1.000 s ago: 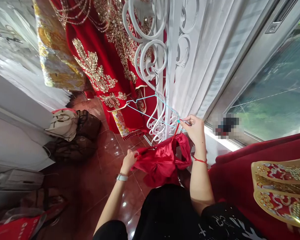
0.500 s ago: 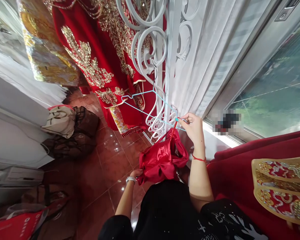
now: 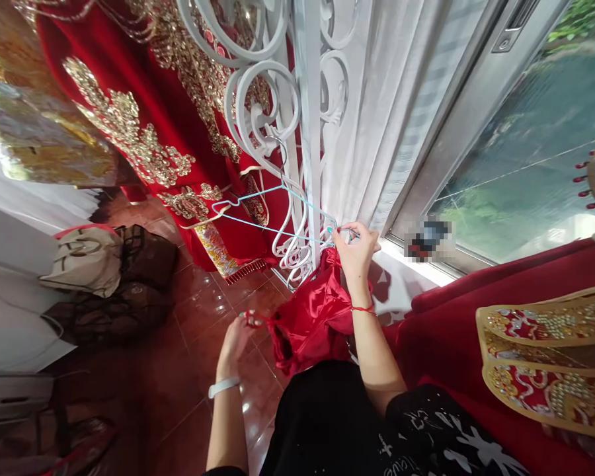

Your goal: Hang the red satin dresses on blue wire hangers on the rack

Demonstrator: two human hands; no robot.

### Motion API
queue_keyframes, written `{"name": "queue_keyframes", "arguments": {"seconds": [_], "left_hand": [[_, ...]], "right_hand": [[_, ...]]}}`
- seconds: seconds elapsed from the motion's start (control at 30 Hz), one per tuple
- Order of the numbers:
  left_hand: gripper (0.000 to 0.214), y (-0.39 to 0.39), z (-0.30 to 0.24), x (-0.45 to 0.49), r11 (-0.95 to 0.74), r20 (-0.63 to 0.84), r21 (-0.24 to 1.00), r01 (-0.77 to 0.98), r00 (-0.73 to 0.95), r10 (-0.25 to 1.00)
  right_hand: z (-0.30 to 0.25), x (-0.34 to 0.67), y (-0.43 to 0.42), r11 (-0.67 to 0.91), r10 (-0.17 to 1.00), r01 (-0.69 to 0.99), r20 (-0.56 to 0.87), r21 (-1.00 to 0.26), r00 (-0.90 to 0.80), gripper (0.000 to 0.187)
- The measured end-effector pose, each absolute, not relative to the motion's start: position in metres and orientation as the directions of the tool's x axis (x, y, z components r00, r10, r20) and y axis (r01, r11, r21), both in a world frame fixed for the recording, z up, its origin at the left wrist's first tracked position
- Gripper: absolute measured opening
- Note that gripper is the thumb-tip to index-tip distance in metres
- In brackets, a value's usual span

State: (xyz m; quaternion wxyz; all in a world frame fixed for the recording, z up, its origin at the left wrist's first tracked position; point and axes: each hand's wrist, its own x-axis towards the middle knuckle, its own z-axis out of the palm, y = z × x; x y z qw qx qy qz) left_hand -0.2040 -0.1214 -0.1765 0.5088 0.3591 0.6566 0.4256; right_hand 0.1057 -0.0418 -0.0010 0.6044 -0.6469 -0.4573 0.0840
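Note:
A red satin garment [image 3: 315, 311] with thin straps hangs from the right end of a light-blue wire hanger [image 3: 258, 223]. The hanger's hook is caught on the scrollwork of a white metal stand [image 3: 305, 132]. At the hanger's right end, my right hand [image 3: 357, 250] is closed, pinching the garment's strap and the hanger together. My left hand [image 3: 235, 340], to the lower left, pinches another red strap [image 3: 258, 318], pulled out sideways from the garment. The hanger's left end, with its small notch, carries nothing.
Red robes with gold embroidery [image 3: 129, 125] hang behind the stand. White curtains [image 3: 367, 99] and a framed glass pane [image 3: 500, 165] are to the right. A red embroidered garment [image 3: 535, 357] lies at lower right. Bags [image 3: 86, 261] sit on the tiled floor at left.
My left hand has moved left and up from the garment's side, drawing a strap outward. My right hand stays at the hanger's end, its fingers shifted slightly. The view has swung somewhat right.

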Motion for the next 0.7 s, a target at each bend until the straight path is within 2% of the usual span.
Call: {"name": "queue_keyframes", "arguments": {"seconds": [0.1,0.17,0.23,0.33,0.43,0.53,0.7], "left_hand": [[0.036,-0.107,-0.138,-0.22,0.262,-0.269,0.963,-0.061,-0.249,0.93],[0.048,-0.098,-0.11,-0.225,0.139,-0.17,0.983,-0.122,-0.305,0.937],[0.051,-0.087,-0.08,-0.225,0.026,-0.079,0.99,-0.14,-0.383,0.92],[0.039,-0.068,-0.036,-0.221,-0.115,0.047,0.986,-0.122,-0.46,0.887],[0.024,-0.048,0.001,-0.211,-0.164,0.112,0.984,-0.07,-0.474,0.873],[0.017,-0.032,0.022,-0.197,-0.145,0.137,0.989,0.009,-0.387,0.912],[0.018,-0.015,0.025,-0.18,-0.113,0.138,0.969,0.219,-0.102,0.985]], "right_hand": [[-0.005,0.107,-0.027,0.129,0.642,0.521,0.472,-0.844,0.605,0.016],[-0.003,0.117,-0.016,0.138,0.639,0.573,0.515,-0.808,0.572,0.015],[0.002,0.131,-0.007,0.173,0.649,0.634,0.571,-0.754,0.503,0.013],[0.013,0.15,0.002,0.221,0.667,0.696,0.627,-0.684,0.404,0.011],[0.021,0.161,0.006,0.24,0.691,0.724,0.638,-0.646,0.34,0.009],[0.024,0.165,0.01,0.26,0.719,0.734,0.633,-0.628,0.287,0.009],[0.017,0.163,0.02,0.268,0.749,0.736,0.615,-0.622,0.247,0.009]]}}
